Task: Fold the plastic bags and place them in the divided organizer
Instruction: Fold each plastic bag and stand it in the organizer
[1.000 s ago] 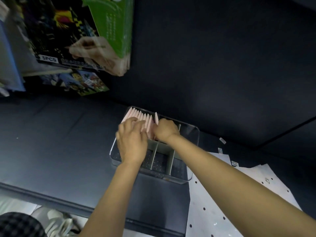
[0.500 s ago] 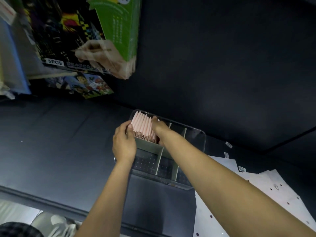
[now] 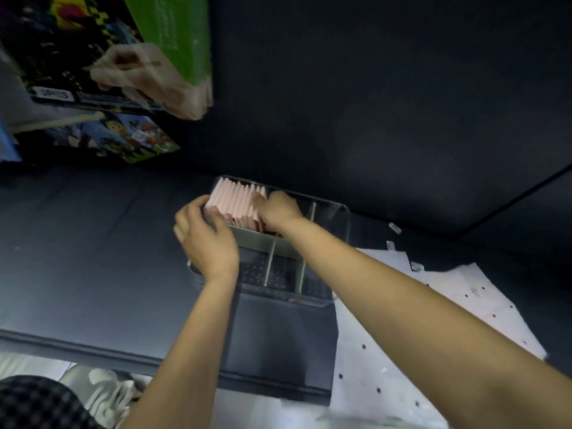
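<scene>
Fingers of both hands — left [image 3: 208, 239], right [image 3: 278, 209] — curl against the ends of a row of folded pink bags [image 3: 238, 201] standing in the organizer's [image 3: 340, 224] far-left compartment, which looks full, while unfolded white bags [image 3: 439, 308] wait beside it.

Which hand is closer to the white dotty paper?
Right. The right hand is at the organizer's pink bags, on the white dotted paper's side; the left hand is farther off, at the organizer's opposite end.
</scene>
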Action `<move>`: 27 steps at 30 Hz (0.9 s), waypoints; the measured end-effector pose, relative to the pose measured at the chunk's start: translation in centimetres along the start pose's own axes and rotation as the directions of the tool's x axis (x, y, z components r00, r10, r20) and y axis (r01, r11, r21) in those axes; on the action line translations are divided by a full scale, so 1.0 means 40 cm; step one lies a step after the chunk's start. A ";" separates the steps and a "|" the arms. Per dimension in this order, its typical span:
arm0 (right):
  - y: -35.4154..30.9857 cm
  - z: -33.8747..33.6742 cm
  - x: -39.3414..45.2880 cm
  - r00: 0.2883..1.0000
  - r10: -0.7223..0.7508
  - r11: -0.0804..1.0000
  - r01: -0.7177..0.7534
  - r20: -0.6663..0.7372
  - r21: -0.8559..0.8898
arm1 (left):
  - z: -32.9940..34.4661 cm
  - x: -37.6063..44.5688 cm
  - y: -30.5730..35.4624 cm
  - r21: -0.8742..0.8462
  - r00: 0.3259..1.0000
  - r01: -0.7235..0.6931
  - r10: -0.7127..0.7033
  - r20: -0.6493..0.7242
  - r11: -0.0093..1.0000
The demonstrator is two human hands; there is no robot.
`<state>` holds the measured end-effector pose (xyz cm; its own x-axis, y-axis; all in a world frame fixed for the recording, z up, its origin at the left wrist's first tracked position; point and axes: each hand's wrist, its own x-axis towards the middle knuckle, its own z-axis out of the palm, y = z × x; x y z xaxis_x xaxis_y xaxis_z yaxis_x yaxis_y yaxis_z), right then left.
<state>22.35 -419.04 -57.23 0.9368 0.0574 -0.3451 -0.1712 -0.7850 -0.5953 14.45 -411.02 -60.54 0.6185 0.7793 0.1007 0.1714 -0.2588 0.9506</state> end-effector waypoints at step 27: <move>0.959 -0.162 -0.644 0.931 -0.333 0.899 0.266 -0.150 -0.349 | -0.118 -0.630 -0.169 0.005 0.135 -0.812 0.180 0.974 0.583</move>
<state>-6.39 -454.64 -66.47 0.9748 0.2228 -0.0141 0.2016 -0.9056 -0.3731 -5.91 -426.22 -68.12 0.8617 -0.4972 -0.1015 -0.3986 -0.7870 0.4710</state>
